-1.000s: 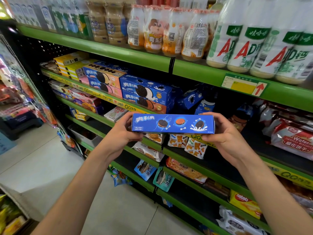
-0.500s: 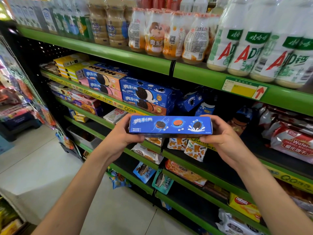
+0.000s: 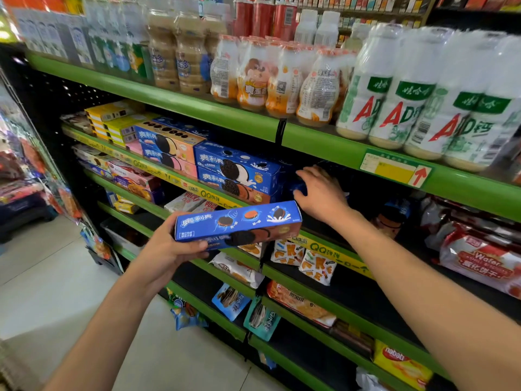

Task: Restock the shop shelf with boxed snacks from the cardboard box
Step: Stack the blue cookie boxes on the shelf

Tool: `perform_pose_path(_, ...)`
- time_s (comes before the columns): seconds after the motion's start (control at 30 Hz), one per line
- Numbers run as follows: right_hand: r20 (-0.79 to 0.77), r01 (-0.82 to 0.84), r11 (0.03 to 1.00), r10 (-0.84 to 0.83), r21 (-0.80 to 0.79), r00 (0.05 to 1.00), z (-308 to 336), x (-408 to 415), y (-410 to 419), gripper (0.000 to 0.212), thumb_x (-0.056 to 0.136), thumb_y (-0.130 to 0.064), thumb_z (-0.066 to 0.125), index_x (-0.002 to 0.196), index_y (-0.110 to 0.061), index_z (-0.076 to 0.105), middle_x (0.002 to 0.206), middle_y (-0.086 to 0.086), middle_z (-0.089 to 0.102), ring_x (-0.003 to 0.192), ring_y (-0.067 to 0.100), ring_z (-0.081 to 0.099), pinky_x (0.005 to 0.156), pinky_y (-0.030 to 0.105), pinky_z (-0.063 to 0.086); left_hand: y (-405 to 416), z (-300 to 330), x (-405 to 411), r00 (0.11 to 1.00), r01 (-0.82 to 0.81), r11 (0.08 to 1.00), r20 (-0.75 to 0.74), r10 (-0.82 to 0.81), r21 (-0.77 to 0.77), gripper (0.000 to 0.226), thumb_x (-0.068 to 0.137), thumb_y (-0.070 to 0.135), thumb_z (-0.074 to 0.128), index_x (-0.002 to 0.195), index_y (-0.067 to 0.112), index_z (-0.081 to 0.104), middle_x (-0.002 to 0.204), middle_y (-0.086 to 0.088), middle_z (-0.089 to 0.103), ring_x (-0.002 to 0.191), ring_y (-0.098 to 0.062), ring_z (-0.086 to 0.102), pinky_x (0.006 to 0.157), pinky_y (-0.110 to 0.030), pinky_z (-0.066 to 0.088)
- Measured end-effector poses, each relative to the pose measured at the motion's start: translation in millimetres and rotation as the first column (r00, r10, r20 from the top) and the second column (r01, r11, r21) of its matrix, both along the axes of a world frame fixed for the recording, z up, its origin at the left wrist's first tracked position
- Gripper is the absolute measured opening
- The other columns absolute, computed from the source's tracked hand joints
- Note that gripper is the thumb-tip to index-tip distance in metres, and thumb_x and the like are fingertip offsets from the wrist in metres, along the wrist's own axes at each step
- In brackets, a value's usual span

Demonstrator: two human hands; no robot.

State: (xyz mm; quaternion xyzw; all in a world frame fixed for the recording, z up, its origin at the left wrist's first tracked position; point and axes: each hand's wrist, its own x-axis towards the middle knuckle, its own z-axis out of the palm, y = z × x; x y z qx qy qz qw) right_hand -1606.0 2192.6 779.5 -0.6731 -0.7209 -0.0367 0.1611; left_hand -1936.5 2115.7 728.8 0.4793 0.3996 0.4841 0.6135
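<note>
Blue snack box (image 3: 238, 228) now in my left hand (image 3: 166, 249) alone, gripped at its left end, level, just in front of the shelf (image 3: 324, 244). Right hand (image 3: 321, 193) has let go and reached in, fingers curled on a dark-blue box beside the stacked boxes (image 3: 239, 172). Probably clearing a slot.

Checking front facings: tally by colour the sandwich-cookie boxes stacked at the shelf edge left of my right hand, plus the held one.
Blue cardboard cookie boxes shelved: 2
Orange cardboard cookie box: 1
Pink cardboard cookie box: 1
Long blue cardboard box in left hand: 1
Total: 5
</note>
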Motion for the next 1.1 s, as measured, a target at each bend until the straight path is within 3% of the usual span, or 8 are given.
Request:
perform_pose_path(0.17,0.279,0.059,0.991,-0.024,-0.118,0.96,-13.2,-1.1,33.9,0.062,0.092,-0.048,0.052,0.146,-0.02,0.041,0.149,0.003,0.043,0.141,0.025,0.031,0.116,0.051,0.02,-7.8,-6.7,-2.5,1.0,0.002,1.0,-0.006,-0.002,-0.019,0.085,0.034,0.033,0.101,0.107,0.019,0.059,0.11,-0.007,0.072,0.102,-0.024,0.07,0.066,-0.032,0.061)
perform_pose_path(0.5,0.3,0.227,0.968,-0.185,-0.109,0.936,-16.1,30.5,4.8,0.047,0.089,-0.035,0.055,0.135,-0.022,0.053,0.137,0.008,0.048,0.128,0.033,0.043,0.109,0.047,0.03,2.0,-7.7,-4.8,0.999,0.023,0.999,-0.028,-0.024,-0.046,0.067,0.048,0.022,0.096,0.106,0.024,0.062,0.11,-0.007,0.072,0.105,-0.025,0.069,0.068,-0.032,0.06)
perform_pose_path(0.57,0.212,0.148,0.988,-0.134,-0.051,0.968,-9.3,32.2,-5.5,0.044,0.091,-0.031,0.055,0.134,-0.02,0.055,0.138,0.005,0.049,0.129,0.031,0.042,0.108,0.044,0.034,5.6,-4.6,2.2,0.998,0.034,0.998,-0.042,-0.036,-0.047,0.072,0.047,0.023,0.094,0.11,0.022,0.059,0.11,-0.007,0.072,0.104,-0.026,0.07,0.07,-0.033,0.061)
perform_pose_path(0.63,-0.114,-0.013,1.0,0.011,-0.016,0.993,1.2,27.8,-21.1,0.035,0.095,-0.034,0.056,0.128,-0.024,0.061,0.134,-0.001,0.055,0.125,0.024,0.049,0.101,0.036,0.041,9.1,-0.7,10.6,0.998,0.058,0.997,-0.034,-0.06,-0.055,0.075,0.046,0.023,0.095,0.112,0.021,0.059,0.111,-0.009,0.072,0.104,-0.027,0.07,0.07,-0.034,0.061)
perform_pose_path(0.73,-0.65,-0.365,0.909,0.155,-0.2,0.744,19.3,16.1,-55.4,0.032,0.085,-0.061,0.061,0.113,-0.046,0.064,0.119,-0.019,0.066,0.113,0.003,0.061,0.092,0.024,0.049,13.3,5.9,23.4,0.994,0.102,0.992,-0.019,-0.103,-0.068,0.081,0.044,0.024,0.098,0.114,0.019,0.058,0.112,-0.012,0.071,0.103,-0.028,0.07,0.068,-0.033,0.061)
perform_pose_path(0.87,-0.55,-0.426,0.831,0.181,-0.359,0.815,24.4,19.8,-84.6,0.065,0.06,-0.071,0.074,0.121,-0.058,0.053,0.114,-0.029,0.061,0.097,-0.006,0.063,0.078,0.015,0.05,16.1,17.5,39.7,0.988,0.153,0.987,0.005,-0.153,-0.05,0.065,0.06,0.012,0.089,0.117,0.016,0.057,0.114,-0.014,0.071,0.101,-0.031,0.07,0.067,-0.034,0.061)
perform_pose_path(1.0,-0.515,-0.397,0.84,0.17,-0.369,0.84,17.0,37.9,-95.8,0.055,0.062,-0.051,0.08,0.107,-0.065,0.051,0.101,-0.035,0.061,0.087,-0.004,0.065,0.068,0.01,0.048,16.4,30.5,58.0,0.975,0.217,0.976,-0.057,-0.216,0.005,0.061,0.067,0.012,0.084,0.121,0.014,0.057,0.113,-0.009,0.071,0.102,-0.03,0.07,0.069,-0.031,0.06)
perform_pose_path(1.1,-0.651,-0.35,0.891,0.085,-0.289,0.754,13.2,58.7,-105.0,0.061,0.055,-0.054,0.086,0.11,-0.054,0.058,0.102,-0.017,0.069,0.085,0.007,0.07,0.075,0.023,0.055,20.6,45.5,66.4,0.974,0.227,0.973,-0.005,-0.227,0.039,0.054,0.074,0.016,0.077,0.124,0.021,0.058,0.117,-0.003,0.069,0.104,-0.025,0.07,0.073,-0.031,0.06)
